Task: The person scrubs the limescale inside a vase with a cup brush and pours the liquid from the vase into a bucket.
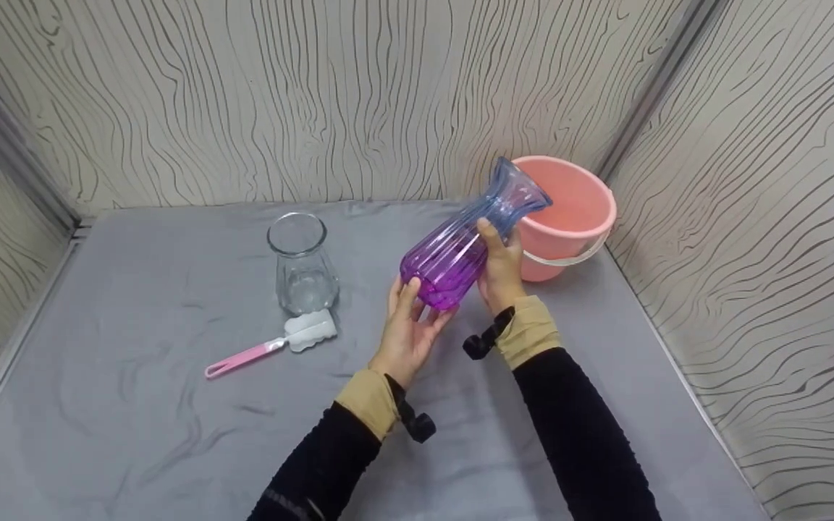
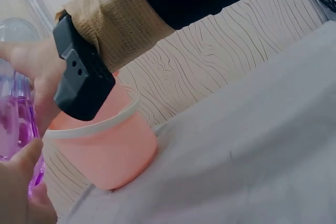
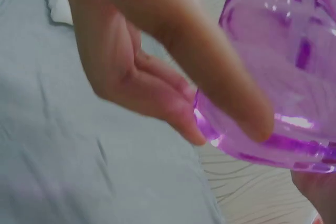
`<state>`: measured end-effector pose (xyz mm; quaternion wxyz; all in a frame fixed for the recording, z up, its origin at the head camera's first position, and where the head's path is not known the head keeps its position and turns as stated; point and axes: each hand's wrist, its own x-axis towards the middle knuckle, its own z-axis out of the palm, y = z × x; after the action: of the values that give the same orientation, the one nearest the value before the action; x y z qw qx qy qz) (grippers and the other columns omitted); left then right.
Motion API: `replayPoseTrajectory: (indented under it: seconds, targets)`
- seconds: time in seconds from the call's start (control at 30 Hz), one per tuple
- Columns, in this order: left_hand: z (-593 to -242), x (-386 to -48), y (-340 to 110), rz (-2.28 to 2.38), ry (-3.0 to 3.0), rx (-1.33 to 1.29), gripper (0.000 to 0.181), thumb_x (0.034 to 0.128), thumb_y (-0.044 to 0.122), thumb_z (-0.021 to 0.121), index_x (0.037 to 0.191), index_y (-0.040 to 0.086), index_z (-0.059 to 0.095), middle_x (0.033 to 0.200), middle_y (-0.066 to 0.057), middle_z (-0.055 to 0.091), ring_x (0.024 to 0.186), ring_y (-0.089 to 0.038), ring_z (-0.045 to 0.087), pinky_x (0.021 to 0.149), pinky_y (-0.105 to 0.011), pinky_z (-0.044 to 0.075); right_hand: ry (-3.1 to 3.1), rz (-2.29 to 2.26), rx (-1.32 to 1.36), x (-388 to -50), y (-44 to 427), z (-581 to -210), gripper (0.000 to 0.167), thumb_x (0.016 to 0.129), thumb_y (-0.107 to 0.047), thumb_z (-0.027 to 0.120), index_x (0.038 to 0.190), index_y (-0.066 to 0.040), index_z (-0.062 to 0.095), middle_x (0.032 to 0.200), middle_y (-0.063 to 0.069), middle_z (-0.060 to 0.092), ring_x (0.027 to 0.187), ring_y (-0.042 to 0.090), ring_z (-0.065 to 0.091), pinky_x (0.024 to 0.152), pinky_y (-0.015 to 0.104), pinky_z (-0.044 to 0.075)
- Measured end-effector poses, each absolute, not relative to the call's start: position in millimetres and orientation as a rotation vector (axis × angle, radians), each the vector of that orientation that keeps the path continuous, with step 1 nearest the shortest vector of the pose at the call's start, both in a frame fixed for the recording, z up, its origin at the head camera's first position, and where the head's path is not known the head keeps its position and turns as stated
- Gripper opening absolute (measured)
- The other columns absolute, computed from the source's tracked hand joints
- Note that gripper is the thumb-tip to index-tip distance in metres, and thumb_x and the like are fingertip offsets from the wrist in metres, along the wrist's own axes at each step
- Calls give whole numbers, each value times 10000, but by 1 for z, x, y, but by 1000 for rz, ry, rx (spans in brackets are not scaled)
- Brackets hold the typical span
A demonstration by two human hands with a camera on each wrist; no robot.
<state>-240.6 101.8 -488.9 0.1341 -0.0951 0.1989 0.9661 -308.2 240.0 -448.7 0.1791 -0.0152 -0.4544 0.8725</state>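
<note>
A ribbed glass vase (image 1: 453,250), blue at the neck and purple toward the base, is held tilted above the table, its mouth up and to the right, in front of the pink bucket's rim in the head view. My right hand (image 1: 502,273) grips it below the flared neck. At the base, my left hand (image 1: 406,334) holds it between thumb and fingers. The right wrist view shows the vase's purple lower part (image 3: 283,77) close up, with left-hand fingers (image 3: 210,72) against it. Liquid inside cannot be made out for certain.
The pink bucket (image 1: 544,244) with a white handle stands at the back right. Left of the hands, a clear glass vase (image 1: 307,282) stands upright. Before it lies a sponge brush (image 1: 310,331) with a pink handle. Patterned walls border the grey cloth-covered table (image 1: 135,434).
</note>
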Motion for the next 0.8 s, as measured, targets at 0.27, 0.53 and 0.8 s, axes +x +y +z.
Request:
replayPoseTrajectory:
  seconds: [0.27,0.53,0.8]
  targets:
    - [-484,-240,108,2776,696,-257,736,1013,270,632,1600,252,188,1548,-253,312,1327,-403,448,1040,-514,483,-1320,2493,-70,-313,251,-448,1228,532,-513,976,1529,-142,363,1345,163,551,1183,292,588,1045,427,485]
    - [-472,-241,111,2743,758,-269,687,1022,229,610,1571,252,197,1511,-227,376,1294,-380,504,1032,-501,492,-1282,2488,-111,-319,258,-447,1074,555,-523,959,1405,-60,493,1209,118,615,1065,225,620,949,359,528]
    - [-463,-242,119,2750,761,-270,734,995,89,639,1569,258,215,1485,-228,385,1212,-352,572,1004,-472,520,-1299,2482,-125,-323,269,-447,894,770,-496,839,1462,-60,478,1219,122,631,1055,227,645,963,349,534]
